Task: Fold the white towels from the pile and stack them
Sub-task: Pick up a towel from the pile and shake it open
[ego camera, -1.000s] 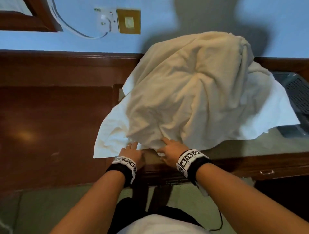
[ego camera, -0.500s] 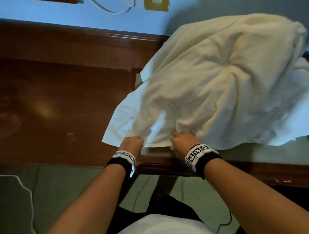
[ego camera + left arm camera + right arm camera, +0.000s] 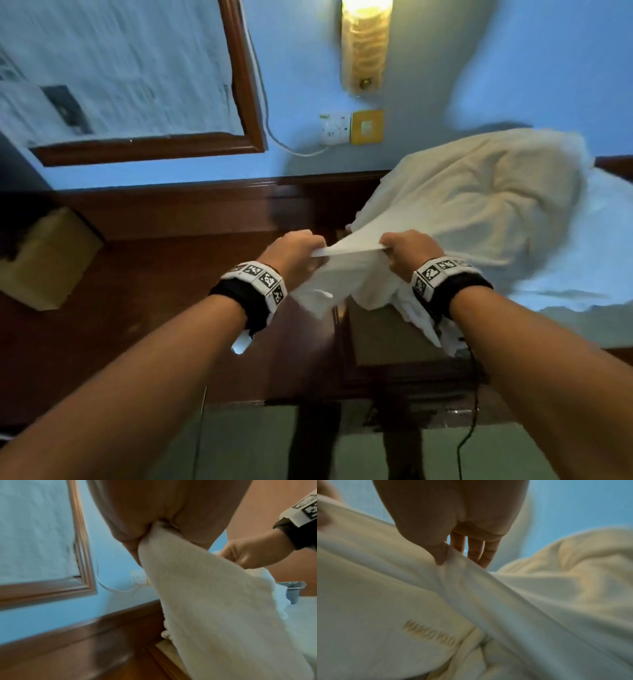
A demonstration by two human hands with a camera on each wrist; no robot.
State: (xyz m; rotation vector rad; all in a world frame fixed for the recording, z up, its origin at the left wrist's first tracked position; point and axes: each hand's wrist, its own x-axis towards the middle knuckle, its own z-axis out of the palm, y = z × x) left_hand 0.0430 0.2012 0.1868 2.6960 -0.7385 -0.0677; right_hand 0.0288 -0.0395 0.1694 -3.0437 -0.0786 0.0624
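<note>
Barely started: both hands, left hand (image 3: 296,255) and right hand (image 3: 409,253), pinch one towel (image 3: 346,270) edge, pile (image 3: 479,212) at 2 o'clock unfolded.

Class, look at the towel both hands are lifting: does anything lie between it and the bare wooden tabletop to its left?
Nothing visible does. The left hand and right hand grip the towel; the wooden tabletop beside it shows bare.

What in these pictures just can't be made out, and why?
- How many towels the pile holds: head view, top cloth covers the rest.
- Embroidered lettering on the towel: right wrist view, blurred.
- Left hand fingertips: left wrist view, hidden behind the palm and cloth.
- Grey basket: left wrist view, mostly behind the towel.
</note>
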